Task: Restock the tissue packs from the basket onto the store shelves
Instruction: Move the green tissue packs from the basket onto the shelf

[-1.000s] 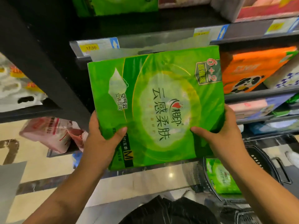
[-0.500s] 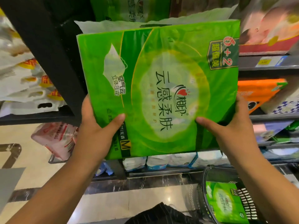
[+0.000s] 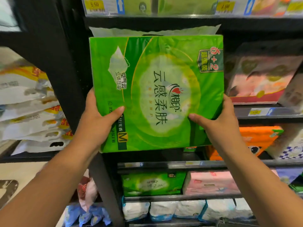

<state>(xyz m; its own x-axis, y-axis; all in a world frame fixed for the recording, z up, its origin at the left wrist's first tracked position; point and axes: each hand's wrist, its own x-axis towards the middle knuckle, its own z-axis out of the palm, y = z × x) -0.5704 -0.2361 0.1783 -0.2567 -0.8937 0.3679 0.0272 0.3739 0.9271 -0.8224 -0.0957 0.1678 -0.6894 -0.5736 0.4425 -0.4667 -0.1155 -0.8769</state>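
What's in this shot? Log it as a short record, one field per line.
Item held: green tissue pack, upright, front facing the camera
Left grip: holds the pack's lower left edge, thumb on the front
Right grip: holds the lower right edge, thumb on the front
Position: in front of the shelves, not yet placed
Lower shelf: smaller green pack beside a pink pack

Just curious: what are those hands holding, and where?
A green tissue pack, its lower side edges gripped by the left hand and right hand.
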